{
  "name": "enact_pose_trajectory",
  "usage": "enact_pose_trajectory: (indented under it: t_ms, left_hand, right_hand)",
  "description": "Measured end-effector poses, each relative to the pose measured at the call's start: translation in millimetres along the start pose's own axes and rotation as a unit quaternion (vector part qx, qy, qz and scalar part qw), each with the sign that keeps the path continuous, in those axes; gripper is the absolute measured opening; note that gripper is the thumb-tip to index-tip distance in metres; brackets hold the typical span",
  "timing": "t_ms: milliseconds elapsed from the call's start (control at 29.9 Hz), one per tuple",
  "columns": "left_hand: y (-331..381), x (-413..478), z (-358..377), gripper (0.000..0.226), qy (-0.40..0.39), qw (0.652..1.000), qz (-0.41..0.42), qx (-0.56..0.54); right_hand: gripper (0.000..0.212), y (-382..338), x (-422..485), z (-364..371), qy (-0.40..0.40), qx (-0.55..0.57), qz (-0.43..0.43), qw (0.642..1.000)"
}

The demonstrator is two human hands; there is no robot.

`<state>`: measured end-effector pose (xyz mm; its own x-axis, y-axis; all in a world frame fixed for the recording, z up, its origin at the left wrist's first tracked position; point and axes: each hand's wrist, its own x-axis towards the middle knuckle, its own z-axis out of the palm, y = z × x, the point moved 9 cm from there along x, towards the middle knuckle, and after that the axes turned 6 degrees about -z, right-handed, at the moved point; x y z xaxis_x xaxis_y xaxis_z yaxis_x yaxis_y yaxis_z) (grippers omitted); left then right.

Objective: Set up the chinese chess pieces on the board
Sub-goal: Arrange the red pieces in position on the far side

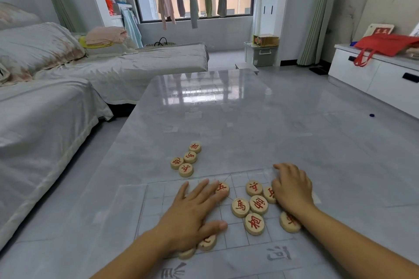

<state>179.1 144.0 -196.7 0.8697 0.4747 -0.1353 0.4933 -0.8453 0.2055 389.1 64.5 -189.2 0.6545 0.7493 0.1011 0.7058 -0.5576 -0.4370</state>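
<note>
both grips flat, splayed: left hand (pixel 195 213) and right hand (pixel 291 189) press round wooden pieces (pixel 258 205) on translucent board (pixel 154 201).

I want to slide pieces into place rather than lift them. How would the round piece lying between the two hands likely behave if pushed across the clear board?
The piece is a flat wooden-looking disc lying on its face, so it would probably slide, not roll or tip. The board looks like a thin clear sheet on a glossy table; likely slippery, and the sheet itself may shift.
</note>
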Motion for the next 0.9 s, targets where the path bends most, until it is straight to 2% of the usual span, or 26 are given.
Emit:
enact_pose_trajectory:
  t_ms: [67,100,167,201,301,368,468,535,636,703,836,903]
  left_hand:
    - [-2.1,2.3,-3.6,0.078,0.022,0.999,-0.008,-0.045]
    - [-7.1,1.6,-8.5,0.077,0.036,0.993,-0.016,-0.115]
    - [-25.2,-1.7,-17.9,0.07,0.061,0.962,-0.043,-0.263]
    - [-36.3,-3.8,-22.2,0.066,0.079,0.953,-0.058,-0.287]
    - [-64.2,-10.6,-30.0,0.076,0.122,0.959,-0.07,-0.247]
    - [-58.3,-11.5,-24.4,0.082,0.094,0.974,-0.048,-0.199]
    - [-29.1,-6.2,-13.4,0.068,0.05,0.987,-0.01,-0.15]
    - [-24.0,-1.4,-14.6,0.049,0.056,0.977,-0.026,-0.204]
    - [-31.9,2.4,-21.1,0.04,0.062,0.95,-0.058,-0.301]
    - [-32.0,5.9,-24.2,0.043,0.068,0.957,-0.05,-0.279]
    - [6.6,15.7,-10.8,0.053,0.016,0.993,0.039,-0.113]
    - [23.7,17.0,-10.1,0.051,0.006,0.989,0.055,-0.139]
  right_hand:
    - [0.042,-0.8,3.3,-1.3,0.003,0.039,0.029,0.999]
    - [0.04,2.6,4.6,-6.1,0.006,0.093,0.04,0.995]
    - [0.034,13.4,2.9,-17.8,0.004,0.175,0.017,0.985]
    - [0.033,19.6,-1.7,-23.9,0.001,0.184,-0.004,0.983]
    - [0.03,36.8,-10.9,-34.6,0.024,0.124,-0.062,0.99]
    - [0.029,31.6,-16.6,-33.7,0.014,0.115,-0.093,0.989]
    - [0.032,5.6,-25.8,-39.0,0.004,0.119,-0.159,0.98]
    - [0.027,-16.0,-33.7,-40.8,-0.012,0.118,-0.206,0.971]
    - [0.025,-52.8,-51.4,-23.7,-0.073,0.008,-0.287,0.955]
    - [0.029,-61.1,-55.9,-12.8,-0.102,-0.041,-0.291,0.95]
    - [0.025,-60.2,-51.1,-13.5,-0.109,-0.034,-0.256,0.96]
    - [0.023,-62.0,-49.1,-12.5,-0.114,-0.053,-0.252,0.959]
